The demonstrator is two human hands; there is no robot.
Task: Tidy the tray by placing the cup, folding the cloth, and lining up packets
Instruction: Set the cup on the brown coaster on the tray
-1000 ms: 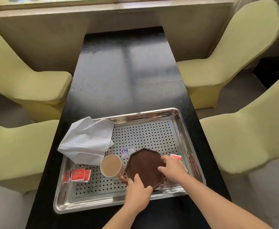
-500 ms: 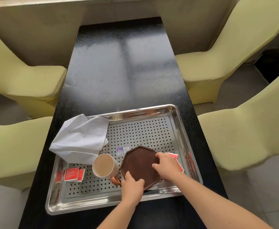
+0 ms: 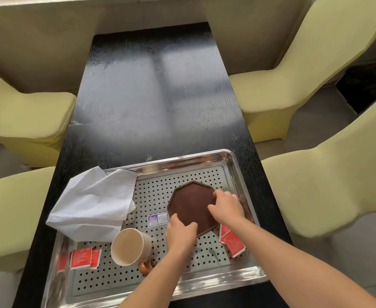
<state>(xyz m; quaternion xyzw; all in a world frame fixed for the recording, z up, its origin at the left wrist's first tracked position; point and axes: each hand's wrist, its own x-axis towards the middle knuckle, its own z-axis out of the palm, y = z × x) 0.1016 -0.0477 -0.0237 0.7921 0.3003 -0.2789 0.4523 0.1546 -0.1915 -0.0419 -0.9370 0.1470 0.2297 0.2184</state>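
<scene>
The octagonal brown saucer [image 3: 192,205] lies flat on the perforated floor of the tray, held between both hands: the left hand [image 3: 181,235] pinches its near-left edge with the thumb on top, and the right hand [image 3: 226,206] curls its fingers over the right edge. It looks rigid, thin and light, with a low raised rim that gives the fingertips something to hook, so opposite edges seem the sensible place to hold it. On holed steel it would probably slide easily. Just left of the left wrist, the cup [image 3: 128,246] is tipped over with its mouth towards the camera and its brown handle [image 3: 144,266] tucked against the forearm. It appears ceramic and breakable, and is best lifted by the handle or body. A small blue-and-white packet [image 3: 158,219] sits beside the left thumb. Red packets [image 3: 232,242] lie beneath the right wrist, and more red packets [image 3: 82,260] lie well to the left of the cup; all are flat, so they will need a fingertip pinch. Further left, the white cloth [image 3: 93,205] is limp, crumpled and draped over the rim of the steel tray [image 3: 182,160]. The tray rests on a black table [image 3: 149,96].
</scene>
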